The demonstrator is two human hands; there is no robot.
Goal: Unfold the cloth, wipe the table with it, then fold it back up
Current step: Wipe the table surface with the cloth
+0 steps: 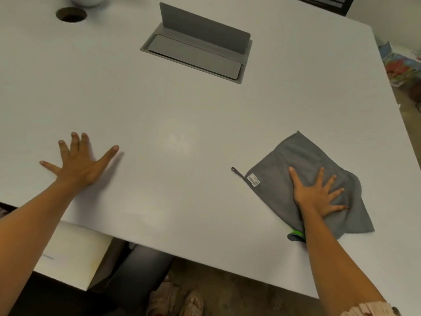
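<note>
Two hands flat, fingers spread | right hand presses cloth at table right edge | left hand bare, well apart | unwiped surface lies leftward.

table white | on it: grey cloth, both hands flat

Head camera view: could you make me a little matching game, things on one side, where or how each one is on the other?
Things:
1. grey microfibre cloth
2. left hand
3. grey hinged cable-box lid
4. round cable hole

States:
A. standing open at the table's middle back
B. flat on bare white table, fingers spread
C. far left corner
D. spread out, pressed under the right hand

Pairs: 1-D, 2-B, 3-A, 4-C
</note>
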